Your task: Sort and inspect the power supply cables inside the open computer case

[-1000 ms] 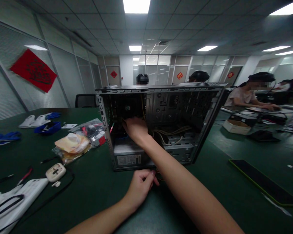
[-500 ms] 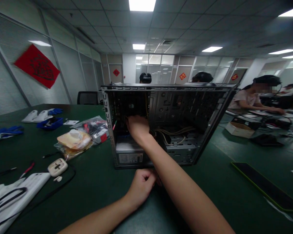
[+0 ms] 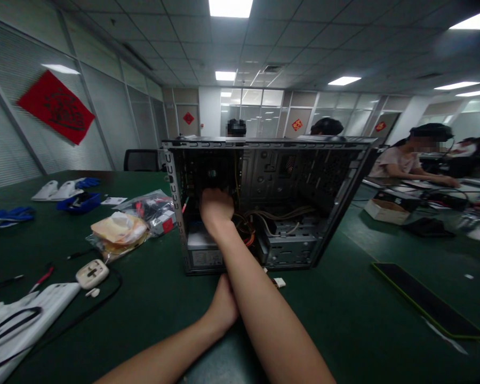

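Observation:
An open computer case [image 3: 292, 253] stands on the green table with its inside facing me. My right hand [image 3: 216, 209] reaches into its left part, above the power supply [image 3: 204, 258]. It looks closed, with the fingers curled away from view, and what they grip is hidden. My left hand [image 3: 225, 304] rests low in front of the case, under my right forearm, which covers its fingers. Thin cables [image 3: 282, 216] run along the inside, with orange wires [image 3: 248, 239] near my right wrist. A white connector [image 3: 279, 282] lies on the table at the case's front edge.
On the left are a bread packet [image 3: 120, 229], a clear bag of parts [image 3: 158, 213], a blue tray [image 3: 80, 203], gloves [image 3: 8, 216] and a white power strip [image 3: 44, 309]. A black mat [image 3: 428, 301] and a carton [image 3: 386, 212] lie right. People sit beyond.
My right hand has shifted slightly left inside the case. My left hand has gone further under the right forearm. The white connector and orange wires now show; the view has moved a little.

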A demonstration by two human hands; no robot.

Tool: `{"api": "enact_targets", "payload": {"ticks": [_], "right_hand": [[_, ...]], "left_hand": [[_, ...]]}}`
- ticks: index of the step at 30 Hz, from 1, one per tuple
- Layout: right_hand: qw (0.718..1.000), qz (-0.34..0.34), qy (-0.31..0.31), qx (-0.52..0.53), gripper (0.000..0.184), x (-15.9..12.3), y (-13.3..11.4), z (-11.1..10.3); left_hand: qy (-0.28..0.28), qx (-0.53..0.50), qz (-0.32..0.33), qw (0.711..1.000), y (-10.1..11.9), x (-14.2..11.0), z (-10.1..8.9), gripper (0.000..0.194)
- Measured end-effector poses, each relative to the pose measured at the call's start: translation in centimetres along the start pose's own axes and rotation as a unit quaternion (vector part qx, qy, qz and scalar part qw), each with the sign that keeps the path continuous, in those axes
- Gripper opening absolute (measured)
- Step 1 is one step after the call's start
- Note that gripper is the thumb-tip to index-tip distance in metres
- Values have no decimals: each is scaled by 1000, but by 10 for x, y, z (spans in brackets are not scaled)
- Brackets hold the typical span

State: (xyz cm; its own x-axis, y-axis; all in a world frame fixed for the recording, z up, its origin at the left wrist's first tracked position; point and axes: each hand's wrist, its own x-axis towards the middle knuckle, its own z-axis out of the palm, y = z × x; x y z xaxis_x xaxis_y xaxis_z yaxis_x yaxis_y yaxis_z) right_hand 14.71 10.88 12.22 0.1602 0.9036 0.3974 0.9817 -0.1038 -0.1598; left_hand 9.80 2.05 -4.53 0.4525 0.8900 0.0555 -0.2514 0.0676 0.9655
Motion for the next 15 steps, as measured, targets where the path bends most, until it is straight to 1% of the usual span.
{"api": "enact_targets", "payload": {"ticks": [2,4,5,7,9,10,12,13,15], "right_hand": [[1000,13,14,10,37,2,-1,2],[999,14,27,17,38,3,-2,2],[999,12,34,20,38,2,-3,2],[999,7,45,24,41,-4,-3,-1],[998,-4,61,26,45,-15,1,-6],[997,-18,75,27,46,-22,6,-9],[990,-63,124,27,43,-40,22,-16],[983,-101,150,25,41,-51,34,-19],[968,-158,194,21,43,-73,64,-23]], "left_hand": [[11,-21,-14,1000,2,1,0,26],[37,-24,-9,999,3,2,0,28],[40,-22,-1,999,4,2,-1,30],[13,-34,14,999,8,3,-3,36],[-45,-72,20,996,16,5,-6,40],[-68,-99,20,993,21,6,-8,41],[-93,-143,17,985,34,8,-10,42],[-100,-163,17,981,41,9,-11,42],[-127,-199,12,972,56,11,-14,47]]}}
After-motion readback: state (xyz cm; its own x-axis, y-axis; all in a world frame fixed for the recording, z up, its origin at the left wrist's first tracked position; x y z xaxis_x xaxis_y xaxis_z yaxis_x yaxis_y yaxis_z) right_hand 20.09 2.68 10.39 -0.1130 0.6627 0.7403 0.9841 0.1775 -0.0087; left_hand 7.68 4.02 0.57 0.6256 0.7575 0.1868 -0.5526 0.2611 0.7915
